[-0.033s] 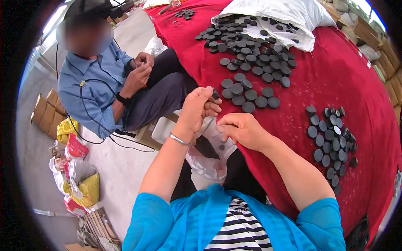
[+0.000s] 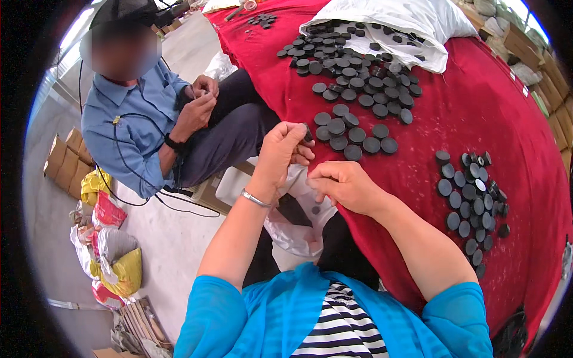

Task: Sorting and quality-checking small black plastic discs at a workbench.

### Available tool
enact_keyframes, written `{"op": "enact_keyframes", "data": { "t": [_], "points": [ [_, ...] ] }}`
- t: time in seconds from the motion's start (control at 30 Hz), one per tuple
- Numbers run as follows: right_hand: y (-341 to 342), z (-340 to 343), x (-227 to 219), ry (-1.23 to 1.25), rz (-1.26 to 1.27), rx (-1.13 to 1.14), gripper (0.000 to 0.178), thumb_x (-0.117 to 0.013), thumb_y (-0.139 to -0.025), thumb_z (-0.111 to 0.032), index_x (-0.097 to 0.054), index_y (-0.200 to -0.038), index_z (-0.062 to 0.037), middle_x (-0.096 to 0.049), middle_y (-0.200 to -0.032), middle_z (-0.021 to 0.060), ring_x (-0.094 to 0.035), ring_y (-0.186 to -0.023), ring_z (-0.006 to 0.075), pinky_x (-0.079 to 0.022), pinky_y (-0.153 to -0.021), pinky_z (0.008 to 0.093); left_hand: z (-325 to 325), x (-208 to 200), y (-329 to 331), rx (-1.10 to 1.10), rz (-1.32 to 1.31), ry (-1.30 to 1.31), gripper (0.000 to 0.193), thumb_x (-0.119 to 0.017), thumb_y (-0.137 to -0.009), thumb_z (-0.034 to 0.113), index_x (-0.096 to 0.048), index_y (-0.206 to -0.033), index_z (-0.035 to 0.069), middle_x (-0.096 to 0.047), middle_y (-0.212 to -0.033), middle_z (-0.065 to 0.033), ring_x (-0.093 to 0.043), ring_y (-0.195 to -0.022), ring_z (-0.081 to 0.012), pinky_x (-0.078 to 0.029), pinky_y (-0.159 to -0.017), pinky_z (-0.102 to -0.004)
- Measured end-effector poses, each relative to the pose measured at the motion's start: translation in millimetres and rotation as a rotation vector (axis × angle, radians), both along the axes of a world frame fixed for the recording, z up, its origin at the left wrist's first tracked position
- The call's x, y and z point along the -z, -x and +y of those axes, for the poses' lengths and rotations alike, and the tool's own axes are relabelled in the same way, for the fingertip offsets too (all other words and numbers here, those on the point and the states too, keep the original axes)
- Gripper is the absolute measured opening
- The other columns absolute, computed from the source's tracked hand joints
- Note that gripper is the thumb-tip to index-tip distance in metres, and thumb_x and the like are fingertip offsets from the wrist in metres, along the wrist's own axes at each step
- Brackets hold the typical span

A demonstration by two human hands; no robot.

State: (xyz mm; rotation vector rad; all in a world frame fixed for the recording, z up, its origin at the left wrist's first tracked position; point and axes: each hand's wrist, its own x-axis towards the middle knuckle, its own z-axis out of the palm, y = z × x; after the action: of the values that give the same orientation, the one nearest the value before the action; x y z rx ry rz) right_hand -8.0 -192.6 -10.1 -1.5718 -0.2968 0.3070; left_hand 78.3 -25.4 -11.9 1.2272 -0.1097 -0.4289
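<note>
Black disc [image 2: 308, 134] is at the left hand's fingertips, pinched between thumb and forefinger; seen near edge-on, long side running roughly away from the body. Left hand [image 2: 285, 148] has its other fingers curled below it and is the nearer one to the disc. Right hand [image 2: 347, 187] sits closer to the body and just to the right, not touching the disc, which lies ahead and slightly left of its bent fingertips. Right thumb and fingers are drawn together, but the tips are poorly visible, so can't tell if they hold anything. Ahead of the right hand: loose group of discs [image 2: 357, 135], mostly flat on red cloth [image 2: 477, 107]. Beyond both hands: bigger heap [image 2: 358, 83] at the mouth of a white sack [image 2: 406, 17]. Well right of the right hand: third batch [image 2: 478, 206], some on edge. Below both, toward the lap: pale plastic bag [image 2: 292, 235]. Left of the left hand: seated co-worker [image 2: 128, 134], hands close together.
</note>
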Motion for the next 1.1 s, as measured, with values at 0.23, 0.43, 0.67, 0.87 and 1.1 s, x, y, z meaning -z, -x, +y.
{"op": "enact_keyframes", "data": {
  "t": [0.23, 0.43, 0.67, 0.87, 1.1],
  "points": [
    [-0.6, -1.9, 2.7, 0.032, -0.007, -0.002, 0.016, -0.056, -0.088, -0.014, -0.064, -0.094, -0.0006, -0.065, -0.079, 0.0064, -0.063, -0.066, 0.0114, -0.048, -0.052, 0.0254, -39.5, -9.9, -20.7, -0.027, -1.197, -0.788, 0.037, -0.074, -0.074, 0.023, -0.063, -0.102, 0.003, -0.063, -0.101, -0.0123, -0.06, -0.098, -0.0296, -0.047, -0.085, -0.036],
    [-0.8, -0.1, 1.8, 0.026, -0.026, -0.016, 0.016, -0.056, -0.089, -0.014, -0.064, -0.094, -0.0004, -0.064, -0.077, 0.0062, -0.062, -0.065, 0.011, -0.048, -0.053, 0.0257, -70.9, 7.3, -39.9, 0.129, -1.392, -0.905, 0.039, -0.074, -0.071, 0.03, -0.065, -0.103, 0.008, -0.058, -0.118, -0.0145, -0.052, -0.111, -0.0325, -0.042, -0.094, -0.0414],
    [-0.2, -0.7, 9.5, 0.026, -0.111, -0.035, 0.017, -0.058, -0.089, -0.016, -0.064, -0.093, -0.0008, -0.063, -0.074, 0.0054, -0.061, -0.064, 0.0104, -0.048, -0.053, 0.0254, -37.8, 9.2, -26.1, 0.226, -1.29, -0.729, 0.023, -0.072, -0.071, 0.014, -0.063, -0.09, 0.006, -0.06, -0.103, -0.0091, -0.054, -0.106, -0.0273, -0.045, -0.092, -0.0371],
    [0.3, 3.1, 7.2, -0.005, -0.02, 0.018, 0.016, -0.059, -0.089, -0.014, -0.065, -0.095, -0.0011, -0.063, -0.072, 0.0033, -0.061, -0.064, 0.0091, -0.046, -0.053, 0.0236, 11.9, 5.0, -6.5, 0.189, -1.107, -0.744, 0.025, -0.072, -0.072, 0.011, -0.063, -0.094, 0.004, -0.061, -0.106, -0.0107, -0.059, -0.101, -0.0261, -0.046, -0.09, -0.0338],
    [-2.3, -0.9, 3.1, 0.067, -0.034, 0.012, 0.014, -0.059, -0.089, -0.013, -0.066, -0.095, -0.0025, -0.063, -0.071, 0.0019, -0.055, -0.059, 0.0062, -0.043, -0.051, 0.0216, 60.4, 31.1, -1.2, 0.04, -1.138, -0.897, 0.018, -0.068, -0.072, 0.01, -0.062, -0.088, 0.004, -0.064, -0.094, -0.0099, -0.06, -0.094, -0.0274, -0.048, -0.081, -0.0347]
  ]
}}
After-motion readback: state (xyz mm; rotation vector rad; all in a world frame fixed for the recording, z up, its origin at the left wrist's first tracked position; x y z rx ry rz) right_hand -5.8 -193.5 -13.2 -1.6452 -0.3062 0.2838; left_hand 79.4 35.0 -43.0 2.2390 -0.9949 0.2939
